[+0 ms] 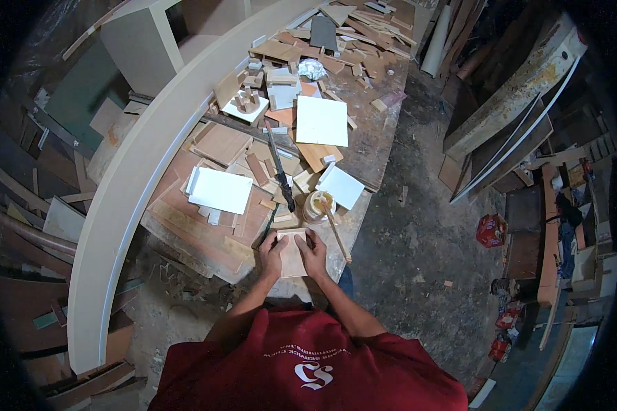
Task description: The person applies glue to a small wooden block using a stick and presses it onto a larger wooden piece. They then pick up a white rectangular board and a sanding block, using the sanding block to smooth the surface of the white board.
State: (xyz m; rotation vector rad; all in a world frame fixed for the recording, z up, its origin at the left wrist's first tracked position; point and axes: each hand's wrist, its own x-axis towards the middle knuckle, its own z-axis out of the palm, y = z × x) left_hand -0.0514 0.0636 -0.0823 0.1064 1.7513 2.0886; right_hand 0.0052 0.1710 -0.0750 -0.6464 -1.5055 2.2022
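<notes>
Messy workbench (389,123), wood offcuts (373,31) all over, and at the near edge left hand (271,253) and right hand (313,254) have a small wooden panel (293,262) between them, fingers curled round its sides, thumbs toward the far end.

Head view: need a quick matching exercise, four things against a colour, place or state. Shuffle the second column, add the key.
Column one
1. small wooden board
2. tub
3. crumpled wad
4. shirt

Column two
A. silvery, among the scraps at the far part of the table
B. dark red
C. held between the left hand and the right hand
D. a stick leans out of it

Pairs: 1-C, 2-D, 3-A, 4-B
</notes>
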